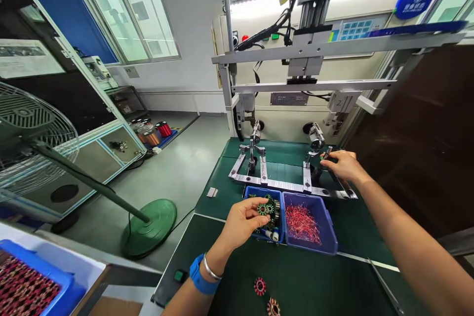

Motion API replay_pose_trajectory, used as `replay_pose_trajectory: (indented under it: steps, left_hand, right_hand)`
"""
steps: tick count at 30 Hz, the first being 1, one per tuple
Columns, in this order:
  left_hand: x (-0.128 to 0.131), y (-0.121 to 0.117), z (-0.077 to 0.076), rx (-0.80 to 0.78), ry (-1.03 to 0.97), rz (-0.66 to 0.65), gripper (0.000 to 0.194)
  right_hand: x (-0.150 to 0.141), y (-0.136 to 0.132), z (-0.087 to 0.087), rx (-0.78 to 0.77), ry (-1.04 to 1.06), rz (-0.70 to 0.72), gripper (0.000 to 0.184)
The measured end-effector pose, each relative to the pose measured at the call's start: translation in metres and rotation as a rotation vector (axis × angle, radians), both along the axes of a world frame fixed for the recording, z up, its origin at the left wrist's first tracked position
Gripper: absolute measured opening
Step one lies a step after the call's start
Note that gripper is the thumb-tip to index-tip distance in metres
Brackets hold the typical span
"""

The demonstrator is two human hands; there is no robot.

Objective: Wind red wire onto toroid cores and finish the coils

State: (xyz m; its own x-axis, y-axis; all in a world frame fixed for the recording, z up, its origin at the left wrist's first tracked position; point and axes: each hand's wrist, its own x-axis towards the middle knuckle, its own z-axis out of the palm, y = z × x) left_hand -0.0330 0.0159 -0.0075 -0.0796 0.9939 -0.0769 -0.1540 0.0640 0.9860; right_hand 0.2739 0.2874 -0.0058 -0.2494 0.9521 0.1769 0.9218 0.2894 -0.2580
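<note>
My left hand [242, 221], with a blue band and a metal bangle at the wrist, is closed over the left blue bin [247, 190]. Its fingertips pinch a green toothed stator core [262, 209]; another such core shows right beside it. More cores and some blue-and-white cylinders [275, 234] lie in that bin. Farther off, my right hand [343, 165] is at the right-hand holder of the winding machine [316, 138]. Thumb and fingers are pinched there by a metal piece and a bit of green, too small to identify. Two wound stators [259, 286] lie on the green mat.
A blue bin of red wire scraps [302, 224] adjoins the core bin. Behind both stands a metal frame [276, 182]. Tweezers [385, 286] lie at right. A floor fan [148, 227] and a blue tray of wound parts [25, 281] are at left.
</note>
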Motion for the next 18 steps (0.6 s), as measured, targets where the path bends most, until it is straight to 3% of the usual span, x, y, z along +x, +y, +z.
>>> replay_pose_trajectory:
  steps: [6,14,18]
  left_hand:
    - [0.007,-0.003,0.003,0.068,0.095,-0.026,0.042]
    - [0.012,-0.006,0.005,0.087,0.388,0.024,0.040]
    - [0.013,-0.005,0.002,0.077,0.394,0.035,0.038]
  right_hand:
    - [-0.005,0.000,0.004,-0.052,-0.035,-0.138,0.037]
    - [-0.010,-0.006,0.004,-0.022,-0.032,-0.160,0.035]
    - [-0.007,0.000,-0.003,-0.018,-0.034,-0.147,0.034]
